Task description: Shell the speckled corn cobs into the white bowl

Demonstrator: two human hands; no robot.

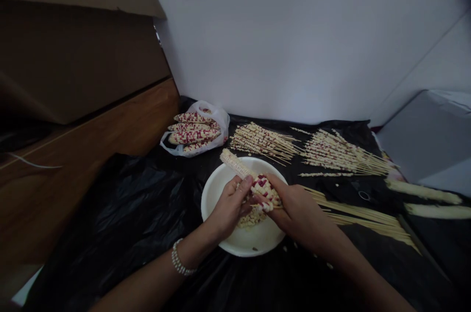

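Note:
Over a white bowl I hold a corn cob with red and white kernels. Its far half is stripped bare and points up to the left. My right hand is wrapped round the kernelled near end. My left hand grips the cob's middle, thumb pressed on the kernels. Loose kernels lie in the bowl under my hands. A beaded bracelet is on my left wrist.
A clear plastic bag of whole red-and-white cobs lies behind the bowl. Two heaps of kernel-threaded skewers lie at the back, bare skewers and stripped cobs to the right. Black plastic sheet covers the surface; wooden furniture stands left.

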